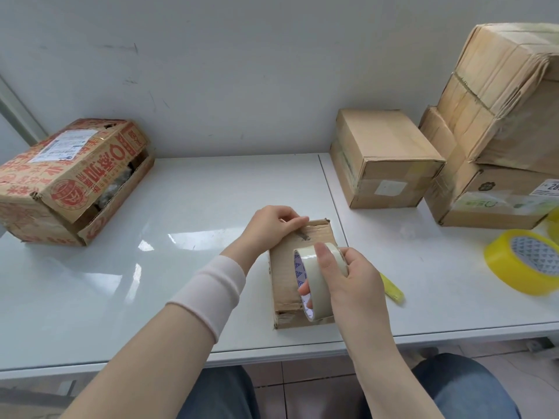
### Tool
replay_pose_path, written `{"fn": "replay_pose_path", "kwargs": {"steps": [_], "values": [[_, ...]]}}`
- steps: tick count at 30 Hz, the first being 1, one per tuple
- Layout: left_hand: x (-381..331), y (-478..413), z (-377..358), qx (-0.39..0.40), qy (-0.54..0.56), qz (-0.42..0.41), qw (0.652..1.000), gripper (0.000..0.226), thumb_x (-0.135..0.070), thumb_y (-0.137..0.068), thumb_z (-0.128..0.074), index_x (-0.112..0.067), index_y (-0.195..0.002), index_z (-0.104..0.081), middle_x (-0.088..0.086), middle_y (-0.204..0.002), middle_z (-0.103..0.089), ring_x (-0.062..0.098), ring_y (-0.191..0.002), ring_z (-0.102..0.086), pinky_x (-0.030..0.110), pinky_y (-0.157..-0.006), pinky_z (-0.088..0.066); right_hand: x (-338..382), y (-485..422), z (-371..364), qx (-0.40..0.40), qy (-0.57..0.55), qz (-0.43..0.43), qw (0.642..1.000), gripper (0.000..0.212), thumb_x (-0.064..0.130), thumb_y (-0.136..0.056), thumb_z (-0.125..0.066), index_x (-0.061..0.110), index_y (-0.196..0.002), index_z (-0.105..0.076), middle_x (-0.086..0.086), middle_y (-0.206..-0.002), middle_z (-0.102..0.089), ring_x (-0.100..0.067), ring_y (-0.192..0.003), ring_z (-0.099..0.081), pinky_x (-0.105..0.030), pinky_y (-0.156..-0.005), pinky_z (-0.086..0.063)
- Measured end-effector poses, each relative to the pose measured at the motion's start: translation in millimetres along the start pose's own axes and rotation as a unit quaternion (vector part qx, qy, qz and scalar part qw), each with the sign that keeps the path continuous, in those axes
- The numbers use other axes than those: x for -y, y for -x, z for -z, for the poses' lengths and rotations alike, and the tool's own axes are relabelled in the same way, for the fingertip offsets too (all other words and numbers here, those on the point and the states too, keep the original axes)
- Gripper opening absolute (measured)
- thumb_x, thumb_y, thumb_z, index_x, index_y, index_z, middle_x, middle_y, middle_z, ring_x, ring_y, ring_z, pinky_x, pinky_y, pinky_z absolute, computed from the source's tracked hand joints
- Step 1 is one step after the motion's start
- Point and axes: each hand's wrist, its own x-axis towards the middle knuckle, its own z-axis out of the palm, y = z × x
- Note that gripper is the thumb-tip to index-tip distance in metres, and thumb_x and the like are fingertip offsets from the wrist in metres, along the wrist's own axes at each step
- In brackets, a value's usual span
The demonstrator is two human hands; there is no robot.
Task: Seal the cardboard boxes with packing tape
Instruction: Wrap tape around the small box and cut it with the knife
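Head view: small box [298, 261] sits on table [151, 267] near the front edge, right in front of the person. L hand [272, 225] has fingers curled at the box's far end, holding it down. R hand [354, 276] grips pale tape roll [317, 279] just above the box top, fingers thru the core. Tape is see-through, so can't tell if a strip already runs along the top seam. Near end of the box looks ragged & prob. not covered yet. Judgement: this box is mid-seal, early on.

Rest of job: red-printed box [72, 179] at left gapes along its side w/ contents showing, so it looks unsealed & left to do. Plain box [384, 158] & stacked boxes [499, 116] at right show tape on edges, prob. done, tho far sides are hidden. Yellow tape roll [526, 261] lies spare at right. Yellow item [391, 287] is beside R hand, maybe a cutter, too hidden to say.
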Motion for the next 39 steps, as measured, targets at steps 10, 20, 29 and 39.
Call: {"fn": "replay_pose_path", "kwargs": {"steps": [10,20,29,39], "values": [[2.1,-20.9,15.4,-0.123,0.049,0.039,0.99,0.019,-0.034,-0.085,-0.067,-0.021,-0.072,-0.069,-0.01,-0.067,-0.061,0.005,-0.067,-0.053,0.004,-0.051,-0.036,-40.3,-11.2,0.4,0.052,-0.014,0.095,0.994,0.055,0.044,-0.078,-0.063,0.001,-0.113,-0.058,0.006,-0.089,-0.072,-0.004,-0.083,-0.067,-0.012,-0.069,-0.049],[7.6,-27.3,13.0,-0.138,0.101,0.088,0.981,0.02,-0.038,-0.084,-0.068,-0.02,-0.078,-0.073,-0.01,-0.07,-0.063,0.009,-0.074,-0.056,0.019,-0.062,-0.04,-34.5,-3.7,-6.9,-0.029,-0.009,0.102,0.994,0.047,0.046,-0.071,-0.064,0.005,-0.092,-0.064,0.016,-0.063,-0.067,0.004,-0.053,-0.061,-0.006,-0.05,-0.043],[9.0,-26.3,8.5,-0.162,0.092,0.082,0.979,0.02,-0.039,-0.083,-0.069,-0.021,-0.074,-0.072,-0.009,-0.071,-0.065,0.006,-0.07,-0.057,0.015,-0.057,-0.039,-55.3,39.5,4.8,-0.035,0.049,-0.041,0.997,0.042,0.058,-0.069,-0.045,0.019,-0.079,-0.057,-0.002,-0.066,-0.067,0.006,-0.051,-0.06,-0.005,-0.04,-0.039],[-3.9,18.4,0.1,-0.056,-0.234,-0.168,0.956,0.049,-0.043,-0.098,-0.04,-0.023,-0.142,-0.041,0.001,-0.155,-0.027,0.016,-0.146,-0.01,0.034,-0.116,-0.001,-76.0,12.9,-13.4,-0.014,0.052,-0.055,0.997,0.02,0.039,-0.091,-0.051,0.022,-0.084,-0.058,-0.004,-0.079,-0.069,0.003,-0.054,-0.063,-0.006,-0.045,-0.04]]}}
